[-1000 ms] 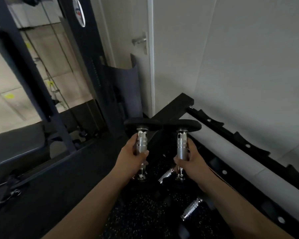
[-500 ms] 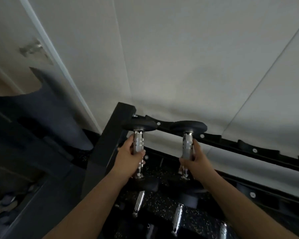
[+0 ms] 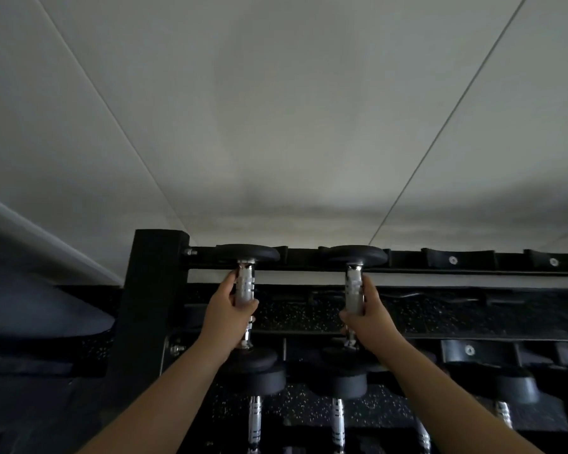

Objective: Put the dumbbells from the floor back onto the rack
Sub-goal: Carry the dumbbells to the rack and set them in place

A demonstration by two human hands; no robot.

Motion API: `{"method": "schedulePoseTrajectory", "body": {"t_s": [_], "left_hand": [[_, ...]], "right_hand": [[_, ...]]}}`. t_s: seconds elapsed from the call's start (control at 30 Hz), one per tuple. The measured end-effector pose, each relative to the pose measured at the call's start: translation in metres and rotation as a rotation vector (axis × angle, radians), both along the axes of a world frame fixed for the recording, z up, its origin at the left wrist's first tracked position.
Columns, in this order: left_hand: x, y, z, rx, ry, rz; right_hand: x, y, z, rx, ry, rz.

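Observation:
I face the black dumbbell rack (image 3: 154,290) against a white wall. My left hand (image 3: 227,316) grips the chrome handle of one small black-headed dumbbell (image 3: 247,253), whose far head lies over the rack's top back rail at the left end. My right hand (image 3: 368,319) grips a second matching dumbbell (image 3: 358,255) one slot to the right, far head likewise at the back rail. Both near heads sit by the front rail, partly hidden by my wrists. I cannot tell whether the dumbbells rest fully on the cradles.
Bare black cradles (image 3: 453,258) line the top tier to the right. On the lower tier sit several dumbbells (image 3: 338,385) with chrome handles. A speckled black floor (image 3: 407,312) shows through the rack. A dark curved panel (image 3: 30,309) stands left of the rack post.
The view has swung right from the door and machine to face the rack squarely. Both hands have carried the dumbbells forward and apart, up to the top tier's left end.

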State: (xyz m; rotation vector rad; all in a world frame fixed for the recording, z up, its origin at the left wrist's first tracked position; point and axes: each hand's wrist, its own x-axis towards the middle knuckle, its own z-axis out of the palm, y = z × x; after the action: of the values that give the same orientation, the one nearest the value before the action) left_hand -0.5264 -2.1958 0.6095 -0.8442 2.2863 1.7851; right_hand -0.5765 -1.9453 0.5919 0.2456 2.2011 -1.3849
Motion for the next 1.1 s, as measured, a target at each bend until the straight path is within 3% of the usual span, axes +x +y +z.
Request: {"method": "schedulePoseTrajectory", "body": {"t_s": [0.67,0.8,1.1], "left_hand": [[-0.016,-0.003,-0.019,-0.115,-0.054,-0.115],[-0.015,0.002,-0.011,-0.223,-0.079,-0.146],[0.001,0.004,0.008,-0.318,-0.132,-0.255]], "right_hand": [[-0.008,0.011,-0.002,0.007,-0.047,0.011],[-0.011,0.021,0.006,-0.019,-0.061,0.03],[0.003,0.03,0.014,0.17,0.013,0.146]]}}
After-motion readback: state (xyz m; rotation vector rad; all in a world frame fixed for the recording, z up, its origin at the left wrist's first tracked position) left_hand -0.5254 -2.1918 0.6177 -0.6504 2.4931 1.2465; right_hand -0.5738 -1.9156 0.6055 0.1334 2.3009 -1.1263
